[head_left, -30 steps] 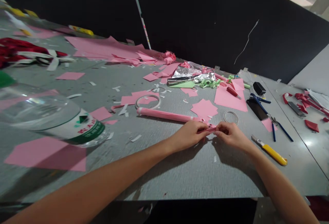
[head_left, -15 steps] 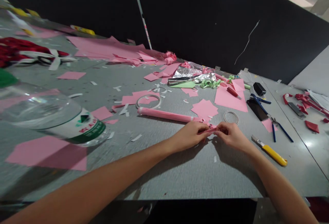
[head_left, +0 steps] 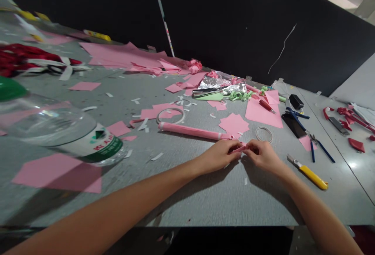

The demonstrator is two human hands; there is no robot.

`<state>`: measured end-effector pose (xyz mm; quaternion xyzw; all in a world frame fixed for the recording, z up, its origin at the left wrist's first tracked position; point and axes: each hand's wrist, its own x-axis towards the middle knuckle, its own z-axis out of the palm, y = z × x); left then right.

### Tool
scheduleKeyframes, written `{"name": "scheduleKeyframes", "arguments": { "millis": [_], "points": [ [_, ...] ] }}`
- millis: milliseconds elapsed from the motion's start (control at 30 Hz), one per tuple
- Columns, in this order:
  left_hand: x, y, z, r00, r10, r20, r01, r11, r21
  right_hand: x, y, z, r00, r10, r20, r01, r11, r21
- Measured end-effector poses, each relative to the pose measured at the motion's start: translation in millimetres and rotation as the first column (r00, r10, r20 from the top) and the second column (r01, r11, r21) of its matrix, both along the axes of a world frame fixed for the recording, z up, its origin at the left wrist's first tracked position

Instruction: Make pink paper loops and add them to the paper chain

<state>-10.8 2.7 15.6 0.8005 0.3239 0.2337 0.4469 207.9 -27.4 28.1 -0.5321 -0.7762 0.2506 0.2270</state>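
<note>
At the near-middle of the grey metal-look tabletop (head_left: 205,198), both hands low, fingertips nearly meeting over a small pink paper piece (head_left: 238,150). Left forearm comes in long and slanted from the lower left corner, elbow out of frame; left hand (head_left: 217,156) palm-down, fingers curled, thumb and fingers pinched on the piece's left part. Right forearm rises from the lower right, wrist bent inward; right hand (head_left: 261,154) knuckles up, thumb and index finger together, clamped on the right end. Piece looks narrow and folded, though fingers hide most of it, so exact shape unclear. It's between the two hands, near the table's front edge.

Pink paper-wrapped tube (head_left: 190,131) lies just behind the left hand, slanting away to the left; large pale ring (head_left: 172,123) by its far left end. Smaller pale ring (head_left: 272,134) sits just behind the right hand. Stacked pink paper squares (head_left: 233,124) behind the tube's right end. Yellow utility knife (head_left: 313,177) right of the right forearm, blade toward the hands; blue-handled pliers (head_left: 325,151) beyond it.
</note>
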Motion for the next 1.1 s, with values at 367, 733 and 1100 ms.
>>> {"name": "scheduleKeyframes", "arguments": {
  "millis": [367,733,1100],
  "points": [
    [2.9,0.0,-1.7,0.997,0.052,0.065,-0.042,0.988,-0.148,-1.1,-0.8,-3.9,0.989,-0.043,-0.138,0.043,0.999,-0.005],
    [2.4,-0.4,-1.1,0.994,0.073,0.083,-0.061,0.988,-0.139,1.6,2.7,1.3,0.962,-0.029,-0.27,0.002,0.995,-0.102],
    [2.6,1.2,-2.3,0.998,0.064,0.007,-0.064,0.998,0.0,0.0,3.0,-2.2,0.947,-0.05,-0.317,-0.019,0.977,-0.211]
  ]
}}
